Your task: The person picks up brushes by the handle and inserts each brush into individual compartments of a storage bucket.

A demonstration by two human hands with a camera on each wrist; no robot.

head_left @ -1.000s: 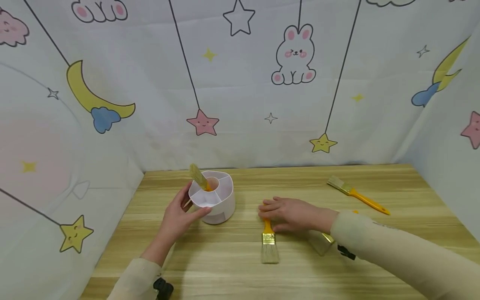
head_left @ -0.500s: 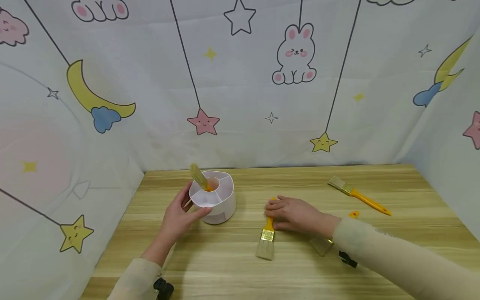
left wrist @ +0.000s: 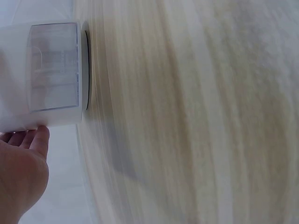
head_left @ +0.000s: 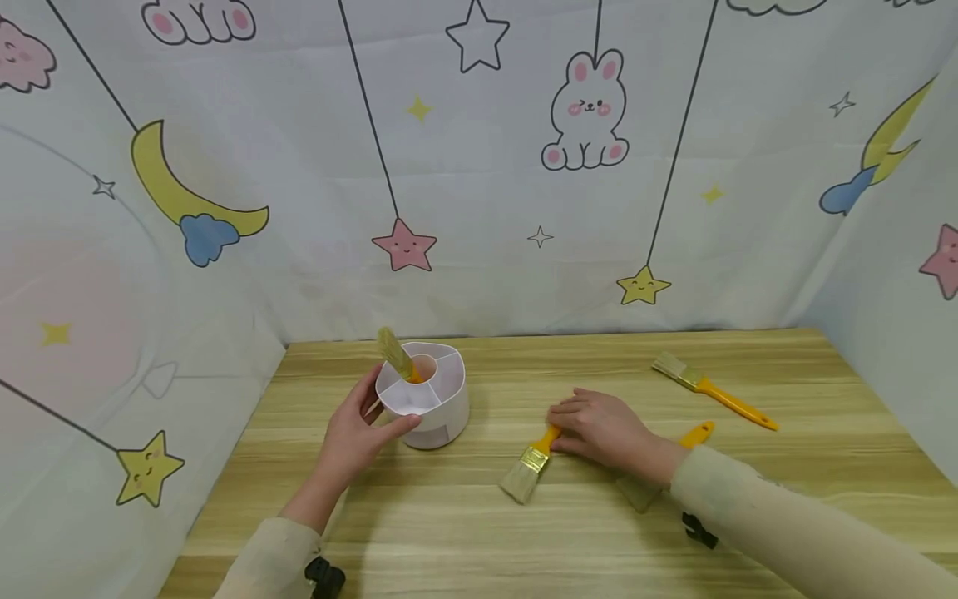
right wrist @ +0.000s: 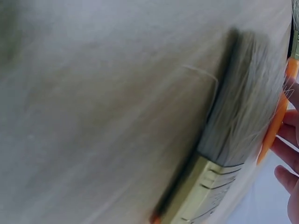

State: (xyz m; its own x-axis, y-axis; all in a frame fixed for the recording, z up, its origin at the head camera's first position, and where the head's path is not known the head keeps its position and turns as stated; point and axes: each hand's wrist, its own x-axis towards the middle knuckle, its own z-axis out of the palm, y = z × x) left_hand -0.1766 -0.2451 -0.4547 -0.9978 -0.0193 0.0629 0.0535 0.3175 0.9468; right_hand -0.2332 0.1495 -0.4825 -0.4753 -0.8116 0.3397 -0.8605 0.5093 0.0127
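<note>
My left hand (head_left: 355, 433) holds a white compartmented organizer (head_left: 441, 424) at its left side, thumb in front and fingers behind. The left wrist view shows the organizer's (left wrist: 14, 93) side and a clear panel near its base. One paintbrush (head_left: 395, 353) leans in the round centre section, bristles up. My right hand (head_left: 602, 428) grips the yellow-orange handle of a second paintbrush (head_left: 535, 460), whose bristles point toward the front left. In the right wrist view, fingers lie along that handle (right wrist: 275, 123); the grip is partly cut off. Another paintbrush (head_left: 698, 433) lies partly hidden under my right forearm.
A further paintbrush (head_left: 688, 376) lies at the back right of the wood-grain table (head_left: 449, 541). Behind the table hangs a white cloth (head_left: 479, 183) printed with stars, moons and a rabbit, and similar cloth covers both sides.
The right hand has shifted right, drawing its paintbrush along and turning it, so the bristles now point further left. The left hand and organizer have stayed put.
</note>
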